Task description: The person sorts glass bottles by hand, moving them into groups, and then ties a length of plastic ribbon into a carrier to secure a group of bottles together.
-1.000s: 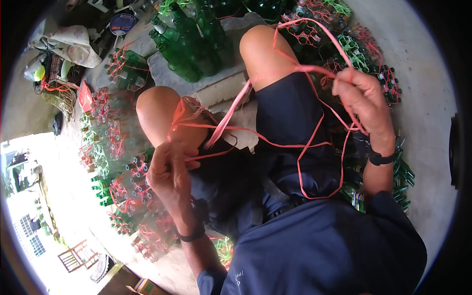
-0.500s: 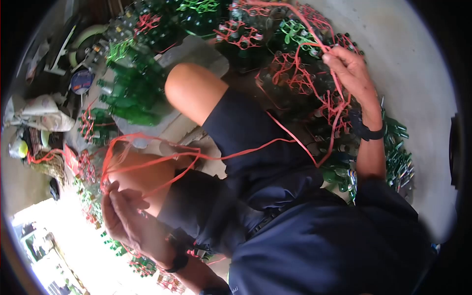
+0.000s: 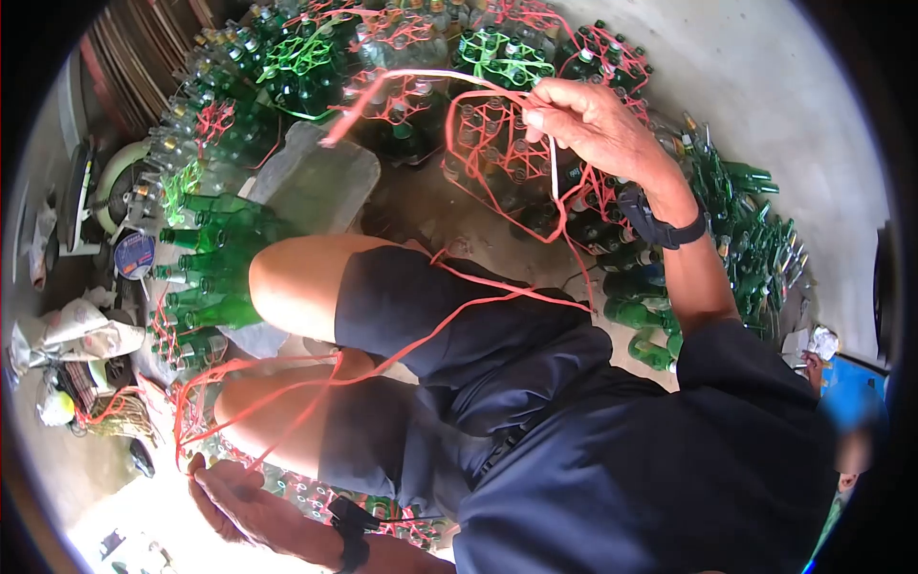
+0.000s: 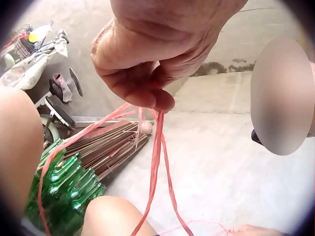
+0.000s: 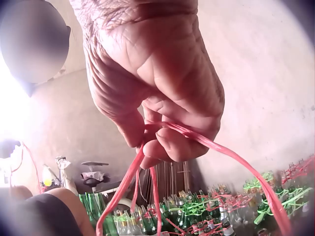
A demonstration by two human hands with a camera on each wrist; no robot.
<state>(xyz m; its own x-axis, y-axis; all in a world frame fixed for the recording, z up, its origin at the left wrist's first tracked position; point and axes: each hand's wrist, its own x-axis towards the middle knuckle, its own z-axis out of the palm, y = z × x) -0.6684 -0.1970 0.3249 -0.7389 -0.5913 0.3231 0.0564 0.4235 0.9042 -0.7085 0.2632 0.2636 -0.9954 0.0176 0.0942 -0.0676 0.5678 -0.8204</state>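
Observation:
Pinkish-red plastic twine (image 4: 155, 164) runs in long loose strands between my two hands, across the thighs. At the lower left of the head view, my left hand (image 3: 234, 502) pinches a bunch of strands between thumb and fingertips, out past the knee. In the left wrist view, two strands hang down from that pinch. Raised at the upper right, my right hand (image 3: 598, 124) grips another part of the twine between thumb and curled fingers. A strand (image 5: 216, 146) crosses its fingers in the right wrist view, and a free-looking end (image 3: 335, 134) trails left.
Green bottles (image 3: 215, 268) stand beside the knee, near a grey slab (image 3: 320, 182). Bundles of bottles tied with pink and green twine (image 3: 502, 57) line the wall. Loose green bottles (image 3: 755, 249) lie to the right. Another person (image 3: 849, 450) is at the right edge.
The view has swung round toward the bottles by the wall. My left hand has moved outward past the knee; my right hand is raised higher, stretching the twine between them.

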